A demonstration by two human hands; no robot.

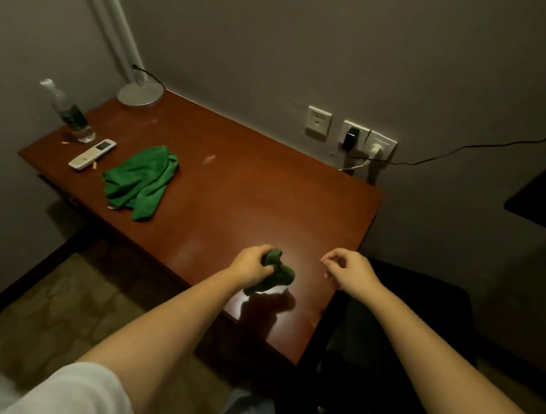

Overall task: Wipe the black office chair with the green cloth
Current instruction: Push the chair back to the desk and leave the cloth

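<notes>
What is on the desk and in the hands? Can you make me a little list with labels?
left hand: grips a bunched green cloth over the desk
right hand: holds nothing, fingers loosely curled
on desk: second green cloth, remote, bottle, lamp base
chair: black, at the desk's right end, untouched

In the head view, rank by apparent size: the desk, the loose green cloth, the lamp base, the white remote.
1. desk
2. loose green cloth
3. lamp base and white remote look alike; the base sits farther away, so unranked.
</notes>
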